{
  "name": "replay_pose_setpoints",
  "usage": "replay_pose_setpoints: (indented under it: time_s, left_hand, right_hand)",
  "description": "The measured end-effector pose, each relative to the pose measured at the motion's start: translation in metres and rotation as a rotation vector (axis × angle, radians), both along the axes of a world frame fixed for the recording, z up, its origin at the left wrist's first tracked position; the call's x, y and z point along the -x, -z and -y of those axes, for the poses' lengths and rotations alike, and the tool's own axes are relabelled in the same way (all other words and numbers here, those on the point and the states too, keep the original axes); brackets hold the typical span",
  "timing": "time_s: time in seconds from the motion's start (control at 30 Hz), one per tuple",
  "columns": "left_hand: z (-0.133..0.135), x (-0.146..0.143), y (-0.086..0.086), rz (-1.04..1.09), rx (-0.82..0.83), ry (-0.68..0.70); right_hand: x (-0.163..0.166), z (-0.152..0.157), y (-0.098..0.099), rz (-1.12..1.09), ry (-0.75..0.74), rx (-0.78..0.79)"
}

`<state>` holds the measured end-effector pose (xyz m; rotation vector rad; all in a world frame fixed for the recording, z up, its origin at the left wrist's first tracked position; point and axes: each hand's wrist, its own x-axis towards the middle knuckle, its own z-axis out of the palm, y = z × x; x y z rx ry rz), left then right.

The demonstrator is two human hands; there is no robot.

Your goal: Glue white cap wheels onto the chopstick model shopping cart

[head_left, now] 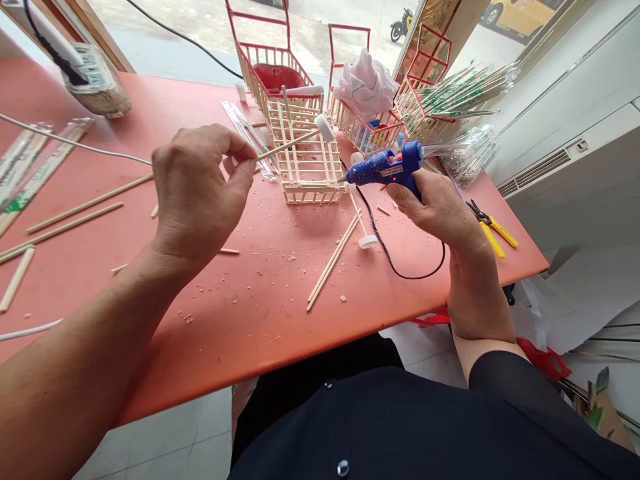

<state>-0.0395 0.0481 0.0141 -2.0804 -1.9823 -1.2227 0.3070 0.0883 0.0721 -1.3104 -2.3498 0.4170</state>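
My left hand (203, 183) pinches one end of a thin wooden stick (287, 145). A white bottle cap (325, 127) sits on the stick's far end, in front of a small frame of wooden sticks (313, 192). In my right hand (440, 203) is a blue hot glue gun (385, 167), its nozzle pointing left beside the frame and a small red light showing on its body. Below the nozzle, another stick with a white cap (368, 241) lies on the table, near two loose chopsticks (334, 260).
Red-trimmed stick baskets (287, 57) stand at the back of the pink table (270, 320), one holding white plastic (367, 80). Yellow-handled pliers (493, 230) lie at the right. Bundles of packaged chopsticks (465, 93) and a black cord (400, 270) are nearby.
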Motion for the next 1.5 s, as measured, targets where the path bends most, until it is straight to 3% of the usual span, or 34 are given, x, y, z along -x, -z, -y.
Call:
replay_pose_setpoints:
  time_s: [0.73,1.1,1.3,1.5]
  left_hand:
    - [0.001,-0.003,-0.004,-0.002,-0.006,-0.015]
    - [0.002,-0.002,-0.004,0.022,0.008,-0.019]
    - [0.002,-0.003,-0.003,0.027,0.009,-0.013]
    - [0.001,-0.003,-0.003,0.01,-0.009,-0.01]
  right_hand:
    - [0.008,-0.004,0.012,-0.074,-0.042,0.001]
    - [0.01,0.0,0.005,-0.138,-0.105,0.058]
    - [0.009,0.003,0.003,-0.149,-0.051,0.083]
    - [0.007,-0.001,0.007,-0.069,-0.061,0.028]
